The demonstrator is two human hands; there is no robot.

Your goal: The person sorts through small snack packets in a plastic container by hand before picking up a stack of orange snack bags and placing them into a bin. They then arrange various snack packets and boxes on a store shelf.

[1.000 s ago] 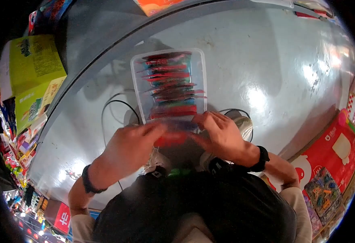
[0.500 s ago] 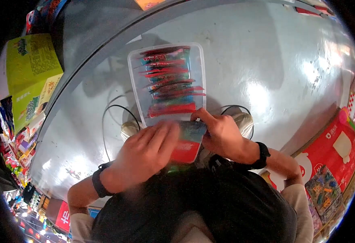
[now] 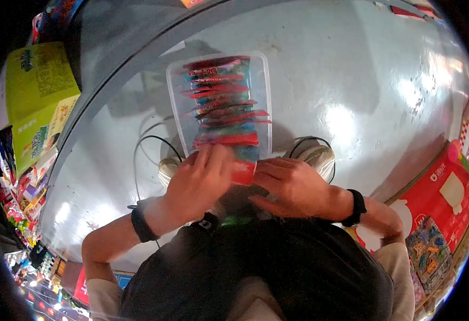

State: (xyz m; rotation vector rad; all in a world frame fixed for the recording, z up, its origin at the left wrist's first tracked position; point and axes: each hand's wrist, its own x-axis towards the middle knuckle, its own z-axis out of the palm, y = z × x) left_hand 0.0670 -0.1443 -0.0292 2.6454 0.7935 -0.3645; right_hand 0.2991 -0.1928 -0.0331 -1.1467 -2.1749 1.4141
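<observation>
A red-and-teal snack packet (image 3: 243, 172) is at the near end of a clear plastic bin (image 3: 268, 101). My left hand (image 3: 202, 174), smeared by motion, has its fingers closed on the packet's left side. Close by the packet's right edge is my right hand (image 3: 293, 184), its thumb apart from the fingers; whether the fingertips touch the packet is hard to tell. Inside the bin, several similar packets (image 3: 226, 119) stand in a row, overlapping, with their red edges up. The bin's near rim is hidden behind my hands.
The bin stands on a shiny grey floor (image 3: 325, 64) between my shoes (image 3: 320, 160). A black cable (image 3: 162, 140) loops beside it. Green cartons (image 3: 42, 80) and colourful packages line the left; a red printed box (image 3: 437, 198) and a tray of small parts (image 3: 428, 246) are at right.
The packet between my hands has moved forward, toward the bin's near end. My left hand has moved forward with it. My right hand has gone from pinching its corner to a looser pose.
</observation>
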